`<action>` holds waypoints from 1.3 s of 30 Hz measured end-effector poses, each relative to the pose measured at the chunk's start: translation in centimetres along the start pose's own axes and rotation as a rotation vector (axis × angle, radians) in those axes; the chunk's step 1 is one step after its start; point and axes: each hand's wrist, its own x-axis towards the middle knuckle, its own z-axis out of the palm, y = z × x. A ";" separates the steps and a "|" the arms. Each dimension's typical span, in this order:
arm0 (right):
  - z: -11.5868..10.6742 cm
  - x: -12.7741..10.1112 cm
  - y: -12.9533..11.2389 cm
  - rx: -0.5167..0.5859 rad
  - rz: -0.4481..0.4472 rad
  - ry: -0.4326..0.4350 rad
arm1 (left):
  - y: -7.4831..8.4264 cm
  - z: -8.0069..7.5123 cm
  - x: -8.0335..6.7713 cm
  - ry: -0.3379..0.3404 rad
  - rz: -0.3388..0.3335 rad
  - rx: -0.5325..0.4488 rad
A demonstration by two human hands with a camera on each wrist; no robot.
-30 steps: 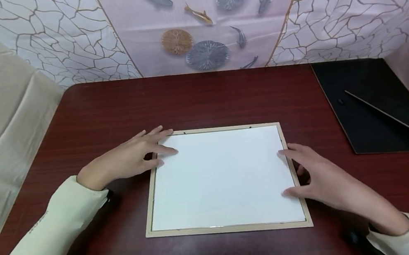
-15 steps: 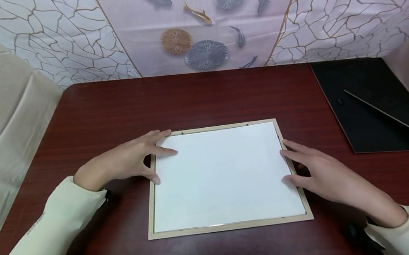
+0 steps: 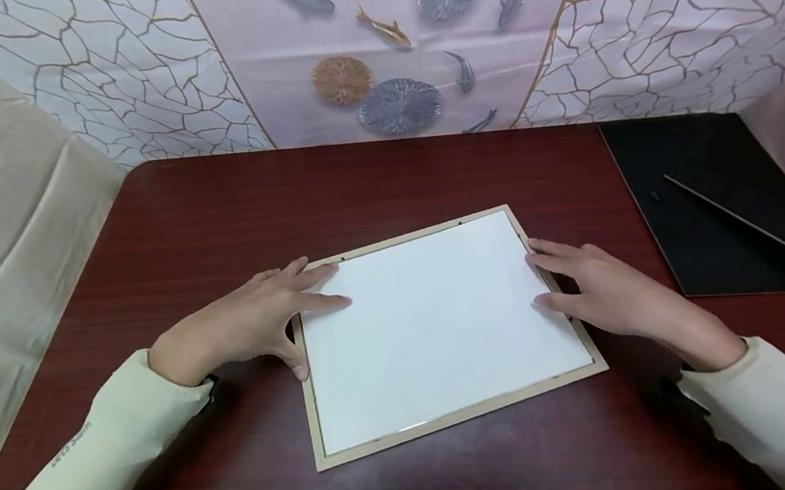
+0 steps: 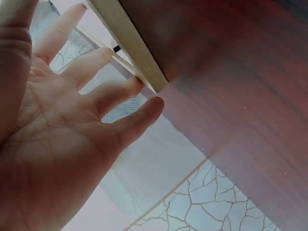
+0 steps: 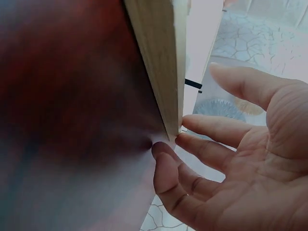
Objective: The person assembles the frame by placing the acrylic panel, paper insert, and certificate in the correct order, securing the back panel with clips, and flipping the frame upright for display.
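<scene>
- Since the earlier view the picture frame (image 3: pixel 444 327) had turned on the tabletop (image 3: pixel 387 190): it lay square to the near edge then, and now sat skewed, its far right corner swung away and its near left corner closer to the person. Both hands had travelled with it.
- Left hand (image 3: pixel 257 319): fingers straight, laid over the frame's far left corner, thumb against the left edge. Grip released; nothing clasped. The left wrist view showed fingertips (image 4: pixel 149 103) at the wooden corner (image 4: pixel 156 82).
- Right hand (image 3: pixel 602 291): fingers straight, touching the right edge near the far corner; grip likewise released. The right wrist view confirmed fingertips (image 5: pixel 192 122) at the frame's edge (image 5: pixel 163 72).
- Frame lay flat, white sheet uppermost, centre of tabletop, between the hands.
- A black board (image 3: pixel 726 202) lay well apart at the right side.
- Judgement: step in hand looked like rotating or squaring the frame by sliding. Next move would call for light, even pressure from both sides so it pivots without lifting.
</scene>
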 end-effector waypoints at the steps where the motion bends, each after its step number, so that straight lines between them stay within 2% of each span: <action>1: -0.2 0.3 0.1 -0.002 -0.001 -0.001 | 0.0 0.1 0.0 0.003 0.002 0.001; 11: -1.3 3.5 0.2 -0.014 0.026 -0.008 | -0.1 0.9 0.5 0.046 0.020 -0.022; 15: -1.6 4.8 0.1 -0.010 0.038 -0.006 | 0.0 0.9 0.6 0.084 0.005 0.037; 20: -2.1 5.5 -0.3 0.005 0.041 0.004 | 0.6 0.9 0.6 0.108 -0.053 0.104; 27: -1.5 3.4 -0.6 -0.023 0.004 0.052 | 2.2 1.2 0.3 0.156 -0.154 0.202; 33: -0.1 1.1 -1.7 -0.015 0.001 0.060 | 4.1 1.8 0.2 0.162 -0.241 0.278; 39: 1.4 0.1 -3.2 0.016 0.007 0.037 | 5.4 2.6 0.4 0.222 -0.252 0.358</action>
